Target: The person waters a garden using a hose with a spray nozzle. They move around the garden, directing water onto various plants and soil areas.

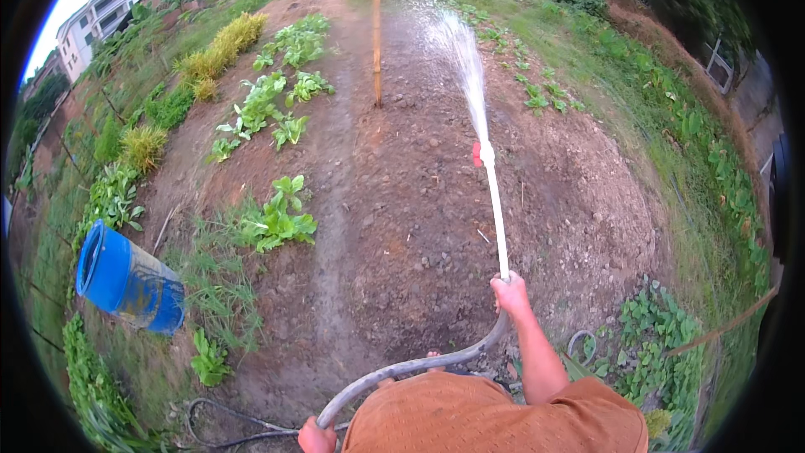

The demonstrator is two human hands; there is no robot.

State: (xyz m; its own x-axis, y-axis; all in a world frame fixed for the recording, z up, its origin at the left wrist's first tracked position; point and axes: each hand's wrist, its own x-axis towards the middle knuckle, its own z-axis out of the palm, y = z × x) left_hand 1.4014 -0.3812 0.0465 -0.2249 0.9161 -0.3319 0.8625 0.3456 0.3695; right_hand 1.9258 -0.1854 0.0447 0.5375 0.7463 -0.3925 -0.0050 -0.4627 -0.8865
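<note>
My right hand (510, 293) grips the lower end of a white plastic pipe (497, 214), where a grey hose (434, 362) meets it. Near the pipe's far end sits a valve with a red handle (477, 155). Out of it sprays a fan of water (462, 63), spreading over the far part of the bare soil bed (415, 220). The hose curves in front of my body down to my left hand (317, 436), which is closed around it at the bottom edge of the view.
A blue plastic barrel (132, 280) leans at the left. Leafy green plants (277, 217) grow left of a narrow dirt path (330, 251). A bamboo stake (377, 38) stands upright ahead. Seedlings (538, 97) line the right side. A dark hose (233, 412) loops on the ground near my left hand.
</note>
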